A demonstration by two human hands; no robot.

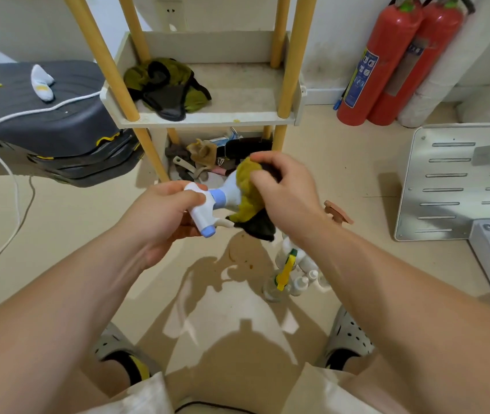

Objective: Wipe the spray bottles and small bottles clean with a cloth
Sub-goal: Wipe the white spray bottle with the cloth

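Observation:
My left hand (163, 210) grips the white spray head of a white spray bottle with blue collar and nozzle (223, 195), held on its side above the floor. My right hand (285, 189) holds an olive and black cloth (248, 204) wrapped round the bottle's body, which the cloth mostly hides. On the floor below my right forearm stand a clear spray bottle with a yellow trigger (282, 276) and several small white bottles (305, 280).
A white shelf with yellow posts (246, 115) stands ahead, with another olive and black cloth (169, 88) on it and clutter below. Two red fire extinguishers (387, 64) lean at the wall. A metal panel (459, 186) lies right; black cases (58, 127) left.

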